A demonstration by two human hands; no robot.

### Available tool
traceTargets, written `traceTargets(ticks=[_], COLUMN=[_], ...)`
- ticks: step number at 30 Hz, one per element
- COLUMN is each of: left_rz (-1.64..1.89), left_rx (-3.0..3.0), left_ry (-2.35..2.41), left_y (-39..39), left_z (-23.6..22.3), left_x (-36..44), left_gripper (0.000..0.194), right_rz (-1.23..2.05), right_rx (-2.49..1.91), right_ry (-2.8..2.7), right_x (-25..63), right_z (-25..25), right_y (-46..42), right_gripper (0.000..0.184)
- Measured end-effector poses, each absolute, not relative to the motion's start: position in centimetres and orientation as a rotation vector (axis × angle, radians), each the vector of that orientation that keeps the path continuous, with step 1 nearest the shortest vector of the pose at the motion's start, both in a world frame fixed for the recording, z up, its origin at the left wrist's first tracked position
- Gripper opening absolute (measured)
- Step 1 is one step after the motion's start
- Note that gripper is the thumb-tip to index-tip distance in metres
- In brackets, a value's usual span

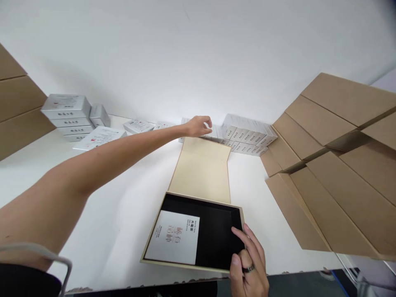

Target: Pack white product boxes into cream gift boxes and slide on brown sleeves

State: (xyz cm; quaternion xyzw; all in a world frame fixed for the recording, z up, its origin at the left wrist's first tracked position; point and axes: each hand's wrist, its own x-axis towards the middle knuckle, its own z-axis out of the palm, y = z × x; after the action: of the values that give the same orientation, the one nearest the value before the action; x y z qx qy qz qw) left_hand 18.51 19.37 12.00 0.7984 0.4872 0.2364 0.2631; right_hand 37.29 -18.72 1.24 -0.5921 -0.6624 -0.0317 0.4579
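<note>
A cream gift box (192, 266) with a black inside lies near the table's front edge. Its hinged lid (201, 169) is folded back flat behind it. In the box's left part sits a square white tea carton (173, 237) with printed lettering; the right part shows bare black lining. My right hand (250, 264), with a ring on it, grips the box's front right corner, fingers over the right wall and thumb at the front rim. My left hand (199, 126) is stretched over the lid's far edge, beside small white boxes (218, 131), thumb and forefinger curved with a gap between.
White boxes stand in stacked rows (247, 134) at the back right. Another stack of silvery-white boxes (69, 113) is at the back left, with several flat ones along the wall. Brown cardboard cartons (334, 198) are piled right, others (21, 99) left.
</note>
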Motion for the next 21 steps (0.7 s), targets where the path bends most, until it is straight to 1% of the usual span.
traceTargets(ticks=[1, 2, 3, 6, 7, 8, 9, 10, 12, 17, 18, 19, 21], left_rz=[0.607, 0.569, 0.525, 0.346, 0.284, 0.234, 0.198, 0.174, 0.148, 0.093, 0.096, 0.107, 0.144], left_rx=[2.168, 2.163, 2.145, 2.047, 2.011, 1.979, 1.953, 1.935, 1.924, 2.0, 2.011, 2.014, 2.0], left_ry=[1.442, 1.577, 1.713, 2.037, 2.103, 2.155, 2.197, 2.231, 2.276, 2.151, 2.116, 2.095, 2.096], left_y=[19.1, 18.8, 18.4, 17.7, 17.6, 17.5, 17.5, 17.7, 18.0, 18.9, 19.0, 19.1, 19.2], left_z=[12.0, 11.9, 11.6, 10.3, 9.7, 9.1, 8.5, 8.0, 7.3, 7.0, 7.0, 7.0, 7.0], left_x=[16.9, 15.2, 13.6, 10.0, 9.3, 8.9, 8.7, 8.7, 8.8, 7.8, 7.4, 7.0, 6.6], left_gripper=[0.025, 0.031, 0.043, 0.094, 0.107, 0.115, 0.118, 0.117, 0.109, 0.074, 0.071, 0.072, 0.086], right_rz=[-0.079, -0.079, -0.084, -0.125, -0.136, -0.141, -0.138, -0.132, -0.126, -0.151, -0.152, -0.151, -0.15], right_rx=[-1.453, -1.447, -1.444, -1.442, -1.442, -1.439, -1.437, -1.434, -1.421, -1.375, -1.374, -1.376, -1.379], right_ry=[-1.633, -1.636, -1.639, -1.652, -1.652, -1.654, -1.656, -1.658, -1.662, -1.658, -1.654, -1.649, -1.645], right_x=[37.3, 37.3, 37.3, 37.4, 37.4, 37.4, 37.4, 37.5, 37.5, 37.5, 37.4, 37.4, 37.4], right_z=[1.3, 1.3, 1.4, 1.6, 1.6, 1.6, 1.6, 1.6, 1.5, 1.4, 1.4, 1.4, 1.4], right_y=[-18.7, -18.8, -18.8, -18.9, -18.9, -18.9, -18.9, -18.9, -18.9, -18.8, -18.7, -18.7, -18.6], right_gripper=[0.03, 0.03, 0.031, 0.032, 0.032, 0.033, 0.034, 0.036, 0.037, 0.036, 0.036, 0.036, 0.035])
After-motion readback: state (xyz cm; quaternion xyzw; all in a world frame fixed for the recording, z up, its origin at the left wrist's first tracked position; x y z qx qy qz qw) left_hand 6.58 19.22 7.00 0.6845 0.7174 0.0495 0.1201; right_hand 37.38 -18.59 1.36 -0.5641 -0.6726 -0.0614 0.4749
